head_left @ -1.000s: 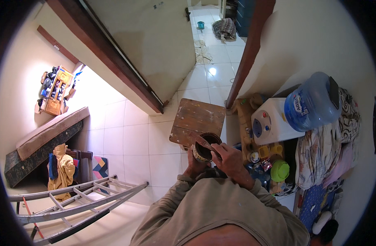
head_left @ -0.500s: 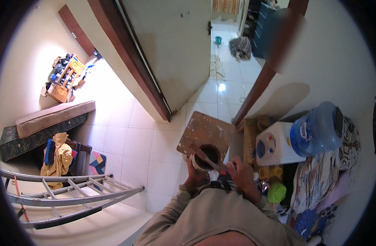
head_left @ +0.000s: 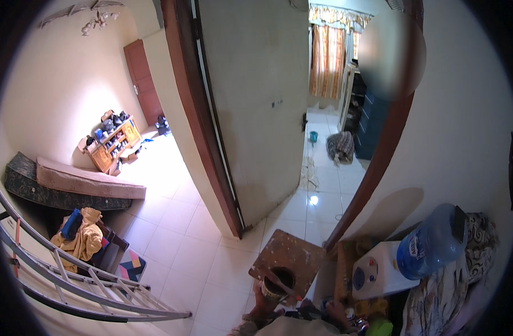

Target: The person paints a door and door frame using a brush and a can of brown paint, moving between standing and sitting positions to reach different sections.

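Left hand (head_left: 263, 305) gripping dark can (head_left: 277, 284) above wooden stool (head_left: 293, 255), open door (head_left: 256, 106)

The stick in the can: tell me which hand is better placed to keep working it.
Right, probably. The left hand grips the can from the side, steadying it above the wooden stool. The stick slants toward the right hand, low at the frame's edge.

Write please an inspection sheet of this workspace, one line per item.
Surface: stained wooden stool on white tiled floor.
Job's things: round can with a stick in it.
Clutter: water dispenser with blue bottle, mattress, ladder, clothes pile.
Grippers: left hand holds the can; right hand low at the frame edge, grip unclear.
Cables: nothing seen.
Surroundings: open door, curtained room beyond.
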The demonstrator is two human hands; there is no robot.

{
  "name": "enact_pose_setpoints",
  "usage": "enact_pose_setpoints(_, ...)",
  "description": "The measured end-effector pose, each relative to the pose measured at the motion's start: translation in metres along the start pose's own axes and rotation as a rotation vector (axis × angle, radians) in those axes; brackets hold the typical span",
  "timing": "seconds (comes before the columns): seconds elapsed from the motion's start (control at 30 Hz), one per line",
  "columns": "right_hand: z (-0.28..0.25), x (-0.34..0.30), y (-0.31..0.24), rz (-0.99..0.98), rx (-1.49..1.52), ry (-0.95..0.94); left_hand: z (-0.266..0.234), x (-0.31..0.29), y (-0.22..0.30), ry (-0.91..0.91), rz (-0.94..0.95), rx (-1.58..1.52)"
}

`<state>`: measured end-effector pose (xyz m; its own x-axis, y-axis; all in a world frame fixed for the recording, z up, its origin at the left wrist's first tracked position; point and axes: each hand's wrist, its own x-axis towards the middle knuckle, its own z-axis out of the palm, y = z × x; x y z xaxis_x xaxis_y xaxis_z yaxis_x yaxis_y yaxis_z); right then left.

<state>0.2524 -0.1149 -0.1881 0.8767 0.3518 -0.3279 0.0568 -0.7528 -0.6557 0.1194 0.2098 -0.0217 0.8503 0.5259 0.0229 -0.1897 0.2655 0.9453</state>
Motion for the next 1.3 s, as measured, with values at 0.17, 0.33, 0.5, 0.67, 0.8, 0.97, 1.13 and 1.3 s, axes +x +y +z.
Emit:
enact_pose_setpoints(0.17, -0.021, 0.005, 0.194, 0.101, -0.143, 0.046, 0.049, 0.040, -0.020, -0.165, -0.311, -0.789)
enact_pose_setpoints(0.33, 0.016, -0.001, 0.081, 0.220, 0.030, -0.114, -0.020, 0.014, -0.051, -0.019, -0.215, -0.393)
enact_pose_setpoints(0.5, -0.003, -0.003, 0.049, 0.270, 0.089, -0.081, -0.013, 0.014, -0.056, 0.038, -0.095, -0.347)
enact_pose_setpoints(0.67, -0.002, -0.004, 0.029, 0.279, 0.136, -0.082, 0.006, 0.005, -0.013, 0.017, 0.219, 0.099)
enact_pose_setpoints(0.8, -0.003, -0.007, 0.022, 0.282, 0.162, -0.075, 0.018, -0.001, 0.010, -0.051, -0.073, -0.367)
enact_pose_setpoints(0.97, -0.004, -0.005, 0.013, 0.271, 0.199, -0.064, 0.018, 0.000, 0.005, -0.057, -0.056, -0.296)
enact_pose_setpoints(1.13, -0.007, 0.009, -0.003, 0.252, 0.238, -0.061, -0.003, 0.008, -0.042, 0.006, -0.185, -0.525)
enact_pose_setpoints(1.3, -0.018, 0.032, -0.015, 0.215, 0.253, -0.062, 0.007, 0.017, -0.025, -0.018, -0.053, -0.247)
